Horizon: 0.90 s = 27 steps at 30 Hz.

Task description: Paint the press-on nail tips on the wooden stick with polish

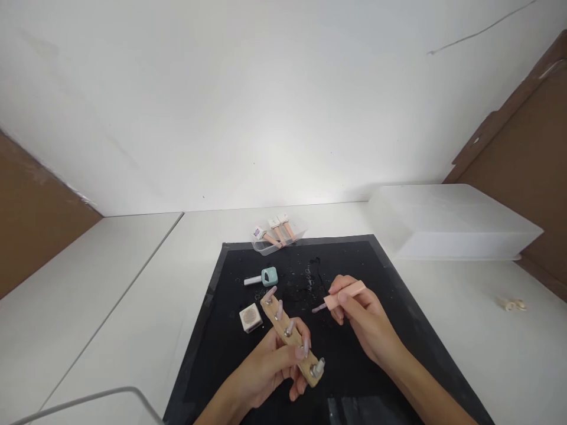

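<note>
My left hand (268, 363) grips a narrow wooden nail display stand (296, 340), tilted, with its thumb on top. Several pale pink false nails stand up from metal mounts along it. In my right hand (365, 324) is a nail polish brush (348, 294), pinched by its pink cap. Its purplish bristle tip points left toward the stand, apart from the nails. Left of the stand sits a small square white bottle (250, 317). Beyond it lies a teal nail polish bottle (269, 276) with a white cap.
A black mat (354, 260) covers the white table (204, 230) in front of me. At its far edge stands a clear tray (266, 249) with several pink-capped bottles. A white box (456, 230) is at the back right, and a small beige item (511, 304) lies nearer.
</note>
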Each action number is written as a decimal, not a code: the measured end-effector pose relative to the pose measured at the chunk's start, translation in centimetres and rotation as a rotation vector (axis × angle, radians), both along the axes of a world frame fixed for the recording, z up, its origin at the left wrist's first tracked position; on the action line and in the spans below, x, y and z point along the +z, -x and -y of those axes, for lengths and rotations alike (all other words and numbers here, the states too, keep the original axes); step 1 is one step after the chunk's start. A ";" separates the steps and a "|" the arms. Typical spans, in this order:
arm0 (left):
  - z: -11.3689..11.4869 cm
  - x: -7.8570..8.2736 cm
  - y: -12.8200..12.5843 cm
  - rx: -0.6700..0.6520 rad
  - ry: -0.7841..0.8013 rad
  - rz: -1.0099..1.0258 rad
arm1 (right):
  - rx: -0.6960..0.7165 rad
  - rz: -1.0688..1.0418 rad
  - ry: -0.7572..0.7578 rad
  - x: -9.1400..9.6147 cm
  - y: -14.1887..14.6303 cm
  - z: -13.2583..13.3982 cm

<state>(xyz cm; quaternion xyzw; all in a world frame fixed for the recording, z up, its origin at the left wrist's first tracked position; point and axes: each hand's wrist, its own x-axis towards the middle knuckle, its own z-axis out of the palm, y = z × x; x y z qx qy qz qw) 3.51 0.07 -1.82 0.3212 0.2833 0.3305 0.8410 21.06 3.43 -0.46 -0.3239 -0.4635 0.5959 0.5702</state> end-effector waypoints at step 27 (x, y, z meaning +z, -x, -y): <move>0.0 -0.5 0.5 0.092 0.098 0.051 | 0.472 -0.052 0.017 -0.7 0.3 0.9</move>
